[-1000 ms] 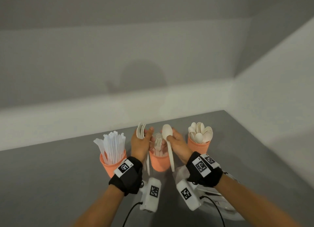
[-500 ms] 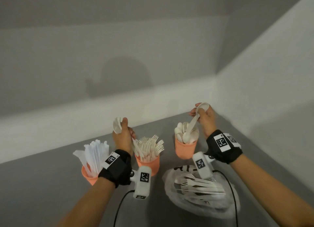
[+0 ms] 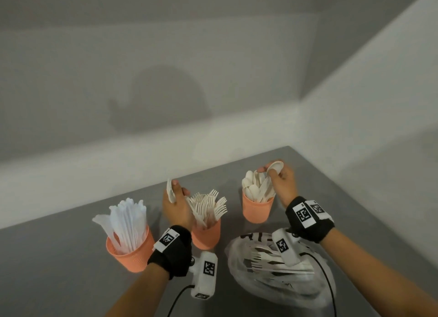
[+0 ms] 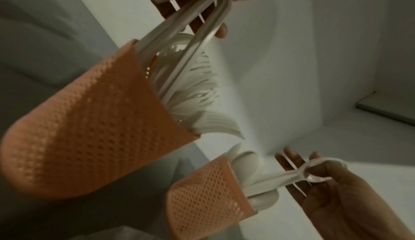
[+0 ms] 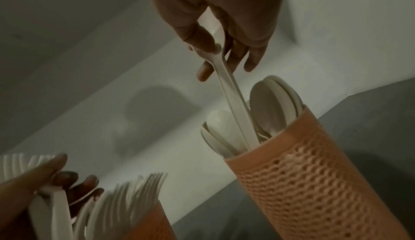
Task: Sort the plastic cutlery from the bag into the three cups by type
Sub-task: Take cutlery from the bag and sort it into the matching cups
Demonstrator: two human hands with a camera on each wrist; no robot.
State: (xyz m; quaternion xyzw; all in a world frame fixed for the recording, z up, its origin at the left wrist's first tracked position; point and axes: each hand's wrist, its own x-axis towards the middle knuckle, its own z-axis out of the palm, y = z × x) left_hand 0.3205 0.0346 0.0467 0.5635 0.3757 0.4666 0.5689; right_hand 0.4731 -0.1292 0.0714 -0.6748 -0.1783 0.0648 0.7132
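Three orange cups stand in a row: the knife cup [image 3: 128,250] at the left, the fork cup [image 3: 206,235] in the middle, the spoon cup [image 3: 257,211] at the right. My left hand [image 3: 176,192] grips a few white forks [image 4: 188,36] by their upper ends, and their handles reach down into the fork cup [image 4: 94,125]. My right hand [image 3: 279,174] pinches a white spoon [image 3: 275,167] by its bowl. The spoon's handle [image 5: 234,105] points down into the spoon cup [image 5: 314,181] among the other spoons.
A clear plastic bag [image 3: 279,269] with more white cutlery lies on the grey table [image 3: 59,269] in front of the spoon cup, under my right wrist. White walls close the table's far and right edges.
My right hand carried the spoon from beside my left hand over to the spoon cup and lowered its handle in. My left hand stayed by the fork cup with its forks.
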